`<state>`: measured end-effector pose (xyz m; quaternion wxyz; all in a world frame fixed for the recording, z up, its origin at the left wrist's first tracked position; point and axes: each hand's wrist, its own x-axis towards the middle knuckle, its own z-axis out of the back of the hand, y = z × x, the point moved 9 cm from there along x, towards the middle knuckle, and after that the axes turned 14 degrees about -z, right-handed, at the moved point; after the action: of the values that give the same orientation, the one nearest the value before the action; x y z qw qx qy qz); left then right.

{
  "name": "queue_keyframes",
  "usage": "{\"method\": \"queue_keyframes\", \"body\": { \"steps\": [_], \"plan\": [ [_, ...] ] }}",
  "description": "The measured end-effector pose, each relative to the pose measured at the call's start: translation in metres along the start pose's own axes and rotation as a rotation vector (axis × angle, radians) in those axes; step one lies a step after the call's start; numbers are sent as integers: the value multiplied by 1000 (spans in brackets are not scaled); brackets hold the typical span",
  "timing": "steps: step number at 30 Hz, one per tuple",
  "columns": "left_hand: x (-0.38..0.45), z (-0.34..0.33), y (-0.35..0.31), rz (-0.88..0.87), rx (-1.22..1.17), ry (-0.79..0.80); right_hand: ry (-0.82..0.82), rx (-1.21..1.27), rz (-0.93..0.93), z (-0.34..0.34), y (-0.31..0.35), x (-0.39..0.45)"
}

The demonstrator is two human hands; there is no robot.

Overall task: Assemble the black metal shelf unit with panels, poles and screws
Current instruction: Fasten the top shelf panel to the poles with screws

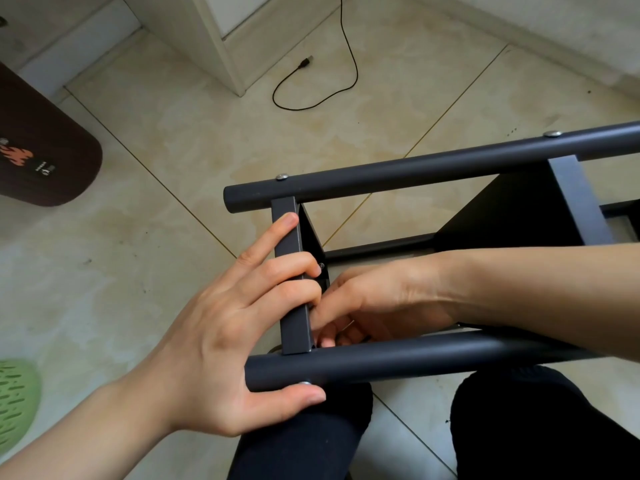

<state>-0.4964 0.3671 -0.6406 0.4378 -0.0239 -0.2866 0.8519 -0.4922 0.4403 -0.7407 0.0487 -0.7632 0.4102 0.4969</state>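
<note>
Partly built shelf unit (450, 258) lies across your knees. Your left hand (221, 327) grips the end panel (292, 271), thumb beneath the near pole (398, 358). Your right hand (377, 299) curls behind that panel; its contents are hidden. Three screw heads (282, 176) show seated; more fastening probably remains.

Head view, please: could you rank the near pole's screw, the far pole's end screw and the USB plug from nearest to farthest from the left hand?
From the left hand:
1. Near pole's screw, at the thumb.
2. Far pole's end screw, beyond the fingertips.
3. USB plug, on the floor.
</note>
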Motion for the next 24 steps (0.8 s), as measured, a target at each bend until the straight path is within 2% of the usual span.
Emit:
{"method": "queue_keyframes", "body": {
  "steps": [9, 18, 24],
  "plan": [
    [0, 0, 0, -1, -2, -2, -7, -9, 3, -1, 0, 2],
    [1, 0, -1, -4, 4, 0, 65, 2, -13, -4, 1, -4],
    [0, 0, 0, -2, 3, 2, -5, -27, 0, -2, 0, 1]
  ]
}}
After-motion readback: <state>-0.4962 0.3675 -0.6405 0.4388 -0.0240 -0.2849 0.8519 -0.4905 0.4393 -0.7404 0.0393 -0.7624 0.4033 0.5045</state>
